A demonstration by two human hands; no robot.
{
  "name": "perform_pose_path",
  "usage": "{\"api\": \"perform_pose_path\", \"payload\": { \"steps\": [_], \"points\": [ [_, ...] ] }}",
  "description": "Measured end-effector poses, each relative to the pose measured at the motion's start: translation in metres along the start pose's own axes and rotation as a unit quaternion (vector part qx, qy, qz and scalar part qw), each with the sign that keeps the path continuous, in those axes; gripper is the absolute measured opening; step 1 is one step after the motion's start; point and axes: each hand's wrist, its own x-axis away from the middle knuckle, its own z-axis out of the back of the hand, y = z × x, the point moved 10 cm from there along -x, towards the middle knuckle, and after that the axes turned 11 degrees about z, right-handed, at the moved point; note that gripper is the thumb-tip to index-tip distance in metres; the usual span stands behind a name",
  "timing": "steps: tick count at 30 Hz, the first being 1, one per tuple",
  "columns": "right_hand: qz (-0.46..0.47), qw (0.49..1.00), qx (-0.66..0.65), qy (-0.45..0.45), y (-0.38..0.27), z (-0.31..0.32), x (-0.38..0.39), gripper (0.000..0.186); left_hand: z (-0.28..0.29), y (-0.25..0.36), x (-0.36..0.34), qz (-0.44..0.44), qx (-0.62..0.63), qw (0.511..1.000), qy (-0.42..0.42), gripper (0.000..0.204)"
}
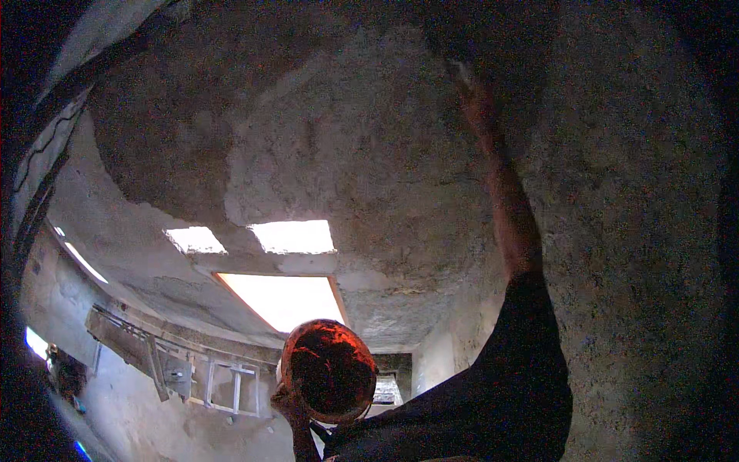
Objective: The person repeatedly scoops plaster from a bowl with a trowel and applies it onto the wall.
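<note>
An orange-red bucket shows its round mouth at the lower middle; its inside is dark, with reddish streaks near the rim. My left hand grips the bucket's left side, and most of its fingers are hidden. My right arm, in a dark sleeve, reaches far up along the rough grey wall. At its end my right hand is closed near the dark upper part of the wall. Something small and pale shows at the fingers, too dim to name.
A bright opening with an orange-brown frame sits behind the bucket, with a bright opening above it. Wooden boards and a pale ladder-like frame are at the lower left. Another rough wall surface stands close on the right.
</note>
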Motion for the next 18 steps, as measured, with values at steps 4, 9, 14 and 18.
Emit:
{"api": "perform_pose_path", "payload": {
  "steps": [4, 9, 14, 18],
  "points": [
    [-0.02, 0.941, 0.093, -0.325, 0.108, -0.002, 0.005, 0.041, -0.019, 0.023, 0.002, 0.027, -0.024, 0.999, -0.011, 0.016],
    [-0.017, 0.961, -0.09, -0.261, -0.025, 0.007, 0.019, 0.043, -0.004, 0.019, 0.006, 0.174, -0.018, 0.985, -0.011, 0.014],
    [-0.029, 0.936, 0.139, -0.323, -0.009, 0.037, 0.044, 0.047, -0.014, -0.003, 0.0, 0.119, 0.043, 0.991, -0.047, 0.011],
    [-0.111, 0.962, -0.051, -0.243, 0.015, 0.036, 0.035, 0.045, -0.014, -0.005, 0.0, 0.143, 0.03, 0.989, -0.027, 0.012]
  ]
}}
